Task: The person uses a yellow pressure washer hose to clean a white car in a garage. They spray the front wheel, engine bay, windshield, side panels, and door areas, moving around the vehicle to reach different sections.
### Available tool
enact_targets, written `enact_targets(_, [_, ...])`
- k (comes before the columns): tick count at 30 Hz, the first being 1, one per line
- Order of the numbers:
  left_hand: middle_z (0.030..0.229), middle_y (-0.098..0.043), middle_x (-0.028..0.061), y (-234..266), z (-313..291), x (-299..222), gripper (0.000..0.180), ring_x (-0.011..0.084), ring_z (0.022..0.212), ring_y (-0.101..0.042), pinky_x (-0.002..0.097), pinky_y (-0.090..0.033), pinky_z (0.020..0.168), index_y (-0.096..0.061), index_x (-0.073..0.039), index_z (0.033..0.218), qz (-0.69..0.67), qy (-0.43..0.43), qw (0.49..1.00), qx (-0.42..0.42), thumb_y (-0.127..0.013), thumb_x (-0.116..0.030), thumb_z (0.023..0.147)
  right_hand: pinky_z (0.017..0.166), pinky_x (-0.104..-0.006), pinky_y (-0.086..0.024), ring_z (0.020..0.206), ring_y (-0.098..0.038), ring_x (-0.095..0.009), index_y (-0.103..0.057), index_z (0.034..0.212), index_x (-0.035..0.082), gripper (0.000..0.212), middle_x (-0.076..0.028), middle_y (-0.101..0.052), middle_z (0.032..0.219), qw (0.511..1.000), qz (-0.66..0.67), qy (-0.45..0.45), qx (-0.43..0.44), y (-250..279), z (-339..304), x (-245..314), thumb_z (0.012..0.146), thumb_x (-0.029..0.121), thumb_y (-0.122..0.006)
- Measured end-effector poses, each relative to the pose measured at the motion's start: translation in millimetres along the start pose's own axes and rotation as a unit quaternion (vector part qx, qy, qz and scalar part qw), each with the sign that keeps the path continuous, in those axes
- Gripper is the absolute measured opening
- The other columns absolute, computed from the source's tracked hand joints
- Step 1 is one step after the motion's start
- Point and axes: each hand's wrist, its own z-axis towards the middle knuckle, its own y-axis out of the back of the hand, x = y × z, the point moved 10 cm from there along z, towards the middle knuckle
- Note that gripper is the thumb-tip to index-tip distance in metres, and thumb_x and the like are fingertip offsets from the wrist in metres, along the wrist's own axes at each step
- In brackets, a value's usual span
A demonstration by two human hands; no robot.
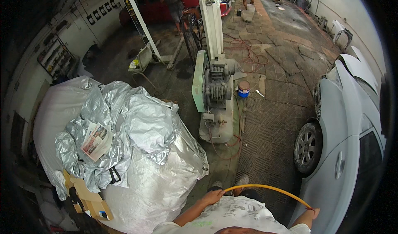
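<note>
An orange-yellow hose [265,186] arches in front of my body from one hand to the other. Its left end runs into my left hand [213,196], whose fingers are closed round it by my waist. Out to the right, close to the grey car's side, my right hand [311,213] is closed on the other visible stretch. What lies inside each fist is hidden. Beyond the hose stands an air compressor [219,105] with a green belt guard [200,81]. The unpainted-looking grey car [331,172] fills the right side.
To the left, a silver cover [149,118] drapes a large shape, with a newspaper [97,142] and an open cardboard box [89,196] on it. A blue can [243,90], red hoses [255,58] and a white post [210,22] stand or lie ahead. Other people [173,4] are farther off.
</note>
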Motion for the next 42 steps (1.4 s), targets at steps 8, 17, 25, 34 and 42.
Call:
enact_targets(8, [0.112, -0.071, 0.0271, 1.3, -0.4, 5.8, 0.056, 0.0487, 0.104, -0.067, 0.0551, -0.051, 0.09, -0.063, -0.004, 0.121, 0.006, -0.01, 0.999, -0.033, -0.039, -0.054, 0.111, 0.066, -0.0391, -0.058, 0.075, -0.074, -0.028, -0.075, 0.097, -0.002, 0.033, -0.017, -0.075, 0.091, 1.0, -0.017, 0.006, 0.01, -10.1, -3.8, 10.8, 0.093, 0.027, -0.061])
enact_targets(17, [0.118, -0.07, 0.0276, 9.8, -3.7, 13.2, 0.057, 0.0491, 0.109, -0.066, 0.0559, -0.051, 0.092, -0.063, -0.005, 0.124, 0.011, -0.013, 0.999, -0.04, -0.038, -0.055, 0.111, 0.057, -0.0489, -0.058, 0.068, -0.072, -0.036, -0.074, 0.093, -0.005, 0.038, -0.021, -0.073, 0.087, 1.0, 0.022, -0.002, -0.007, -12.9, -14.4, 4.9, 0.09, 0.03, -0.059])
enact_targets(25, [0.12, -0.07, 0.0267, 11.7, -6.7, 24.3, 0.059, 0.0479, 0.11, -0.067, 0.0553, -0.051, 0.093, -0.062, -0.006, 0.131, 0.008, -0.004, 0.999, -0.032, -0.037, -0.055, 0.111, 0.053, -0.0515, -0.058, 0.068, -0.073, -0.038, -0.072, 0.094, -0.008, 0.041, -0.023, -0.074, 0.089, 0.998, 0.056, 0.032, 0.007, -8.6, -23.4, 3.0, 0.092, 0.03, -0.058])
enact_targets(34, [0.122, -0.07, 0.0274, 15.9, -5.4, 35.8, 0.06, 0.0483, 0.112, -0.066, 0.0551, -0.051, 0.096, -0.062, -0.007, 0.135, -0.003, 0.004, 1.0, -0.013, -0.037, -0.056, 0.111, 0.055, -0.0481, -0.056, 0.067, -0.07, -0.036, -0.07, 0.096, -0.008, 0.04, -0.022, -0.07, 0.088, 0.998, 0.06, 0.007, 0.005, -3.5, -34.2, -7.4, 0.087, 0.029, -0.061])
enact_targets(42, [0.125, -0.069, 0.0271, 23.5, -14.1, 34.1, 0.061, 0.0485, 0.115, -0.065, 0.0552, -0.05, 0.097, -0.062, -0.007, 0.135, 0.001, 0.005, 1.0, -0.015, -0.037, -0.057, 0.111, 0.052, -0.0529, -0.059, 0.065, -0.072, -0.042, -0.07, 0.087, -0.008, 0.036, -0.025, -0.07, 0.082, 0.998, 0.054, 0.032, -0.001, 5.8, -44.8, -6.5, 0.088, 0.026, -0.06])
